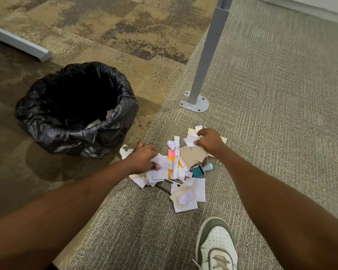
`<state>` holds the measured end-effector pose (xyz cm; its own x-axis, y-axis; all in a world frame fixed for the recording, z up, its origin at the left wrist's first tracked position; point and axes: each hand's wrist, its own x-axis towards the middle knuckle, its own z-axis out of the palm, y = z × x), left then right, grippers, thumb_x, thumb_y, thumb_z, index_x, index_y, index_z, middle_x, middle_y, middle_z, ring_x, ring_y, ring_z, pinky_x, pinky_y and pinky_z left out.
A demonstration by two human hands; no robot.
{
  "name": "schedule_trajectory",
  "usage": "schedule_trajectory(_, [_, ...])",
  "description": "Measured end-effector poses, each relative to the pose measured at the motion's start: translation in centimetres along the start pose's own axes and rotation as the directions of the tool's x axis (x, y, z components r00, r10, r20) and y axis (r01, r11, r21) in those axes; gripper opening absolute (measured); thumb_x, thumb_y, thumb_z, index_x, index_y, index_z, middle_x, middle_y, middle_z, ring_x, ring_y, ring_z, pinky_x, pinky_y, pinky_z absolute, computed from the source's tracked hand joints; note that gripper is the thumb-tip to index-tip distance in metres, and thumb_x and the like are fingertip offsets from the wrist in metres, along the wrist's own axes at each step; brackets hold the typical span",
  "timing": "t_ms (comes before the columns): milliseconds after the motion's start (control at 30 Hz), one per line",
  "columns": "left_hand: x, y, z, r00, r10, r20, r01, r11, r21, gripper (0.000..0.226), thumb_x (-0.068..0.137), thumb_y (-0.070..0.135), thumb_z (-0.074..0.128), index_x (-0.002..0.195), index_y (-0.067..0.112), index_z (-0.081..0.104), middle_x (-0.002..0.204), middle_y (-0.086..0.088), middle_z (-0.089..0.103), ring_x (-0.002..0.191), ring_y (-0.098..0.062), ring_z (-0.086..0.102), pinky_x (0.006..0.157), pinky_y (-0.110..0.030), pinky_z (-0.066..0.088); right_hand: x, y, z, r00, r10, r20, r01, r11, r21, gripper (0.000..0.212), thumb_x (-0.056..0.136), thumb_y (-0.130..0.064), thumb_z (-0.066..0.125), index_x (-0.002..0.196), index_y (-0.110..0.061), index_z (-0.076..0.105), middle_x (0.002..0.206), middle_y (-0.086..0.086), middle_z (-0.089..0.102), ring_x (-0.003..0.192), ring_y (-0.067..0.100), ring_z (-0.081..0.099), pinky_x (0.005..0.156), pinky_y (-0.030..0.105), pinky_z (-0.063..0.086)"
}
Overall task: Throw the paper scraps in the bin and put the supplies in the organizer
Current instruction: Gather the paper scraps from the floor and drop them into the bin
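A heap of white, pink and orange paper scraps [175, 168] lies on the grey carpet. My left hand [142, 158] presses on its left edge, fingers closed on white scraps. My right hand [209, 140] grips a crumpled white scrap [190, 140] at the heap's far side, over a beige card [193, 154]. A teal stapler [197, 171] and a glue stick [208, 167] poke out from under the heap at its right. A dark pen [163, 187] lies beneath the near scraps. The bin [76, 110], lined with a black bag, stands to the left with a few scraps inside.
A grey table leg [209, 49] with a round foot plate [195, 104] stands just beyond the heap. A grey floor rail [20, 42] lies at far left. My white and green shoe [216, 246] is near the bottom edge. No organizer is in view.
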<state>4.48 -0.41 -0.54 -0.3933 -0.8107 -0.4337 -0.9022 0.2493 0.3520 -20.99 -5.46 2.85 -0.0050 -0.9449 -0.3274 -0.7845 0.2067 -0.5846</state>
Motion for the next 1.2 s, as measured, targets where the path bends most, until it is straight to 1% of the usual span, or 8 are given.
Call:
schedule_trajectory(167, [0.6,0.6,-0.1,1.0,0.007,-0.019,-0.007,0.999,-0.036,0.043,0.086,0.045,0.061,0.103,0.006,0.062,0.121,-0.009,0.051,0.118,-0.028,0.039,0.102,-0.036,0.02,1.5,3.4,-1.3,0.994,0.111,-0.022,-0.113,0.988,-0.11,0.017,0.076,-0.009,0.062,0.086,0.006,0.062,0.088,0.024,0.063,0.084,0.036,0.061,0.062,0.029,0.037])
schedule_trajectory(333, [1.0,1.2,0.2,1.0,-0.014,-0.016,0.013,0.996,-0.092,0.04,0.087,0.043,0.06,0.099,0.005,0.061,0.115,-0.012,0.051,0.118,-0.03,0.04,0.103,-0.038,0.022,2.0,5.4,-1.0,0.992,0.116,-0.042,-0.123,0.9,-0.418,0.021,0.086,-0.02,0.055,0.099,-0.005,0.06,0.107,0.019,0.055,0.102,0.035,0.046,0.086,0.039,0.035])
schedule_trajectory(533, [1.6,1.8,1.3,1.0,0.005,-0.011,-0.005,1.0,-0.006,0.052,0.082,0.049,0.065,0.116,0.009,0.063,0.147,-0.009,0.036,0.139,-0.031,0.021,0.112,-0.045,0.021,2.1,5.7,-0.5,0.987,0.144,0.067,-0.09,0.854,-0.513,0.039,0.088,-0.027,0.058,0.123,-0.011,0.055,0.14,0.02,0.031,0.129,0.042,0.025,0.1,0.053,0.037])
schedule_trajectory(600, [1.8,2.0,1.5,1.0,0.011,0.009,-0.011,1.0,0.026,0.05,0.082,0.047,0.066,0.112,0.008,0.063,0.144,-0.013,0.04,0.137,-0.034,0.024,0.112,-0.045,0.022,2.4,5.5,-0.6,0.985,0.147,0.087,-0.08,0.85,-0.52,0.039,0.088,-0.028,0.059,0.123,-0.011,0.054,0.134,0.018,0.036,0.125,0.038,0.03,0.101,0.052,0.038])
schedule_trajectory(767, [1.8,2.4,1.4,0.999,0.03,-0.026,-0.027,0.996,0.089,0.038,0.082,0.047,0.065,0.096,0.011,0.06,0.111,-0.008,0.055,0.119,-0.032,0.041,0.106,-0.042,0.028,2.7,4.9,-0.9,0.994,0.098,0.05,-0.06,0.861,-0.504,0.043,0.083,-0.026,0.067,0.12,-0.01,0.053,0.125,0.021,0.045,0.118,0.037,0.039,0.098,0.047,0.042])
schedule_trajectory(967, [1.6,2.5,1.3,0.999,0.009,-0.034,-0.006,0.997,0.083,0.034,0.083,0.044,0.065,0.096,0.013,0.058,0.103,-0.01,0.058,0.11,-0.031,0.047,0.099,-0.042,0.035,2.4,4.7,-1.0,1.0,0.014,-0.021,-0.022,0.894,-0.447,0.065,0.073,-0.019,0.079,0.123,-0.005,0.041,0.12,0.023,0.05,0.112,0.038,0.047,0.091,0.041,0.041])
schedule_trajectory(1100, [1.4,2.7,1.0,0.998,-0.008,-0.068,0.01,0.999,0.033,0.031,0.083,0.038,0.068,0.097,0.012,0.06,0.104,-0.012,0.06,0.108,-0.032,0.049,0.094,-0.038,0.039,2.8,4.1,-1.5,1.0,0.027,0.013,-0.018,0.88,-0.474,0.049,0.077,-0.028,0.075,0.115,-0.002,0.057,0.114,0.018,0.061,0.109,0.033,0.054,0.093,0.038,0.042])
schedule_trajectory(1200, [0.8,2.8,0.5,0.992,-0.036,-0.122,0.032,0.999,-0.028,0.029,0.082,0.031,0.07,0.099,0.011,0.059,0.106,-0.012,0.061,0.103,-0.033,0.054,0.073,-0.033,0.038,2.8,3.8,-1.8,0.999,0.043,0.029,-0.027,0.905,-0.426,0.043,0.077,-0.027,0.075,0.11,-0.003,0.063,0.112,0.018,0.064,0.106,0.033,0.058,0.088,0.037,0.046])
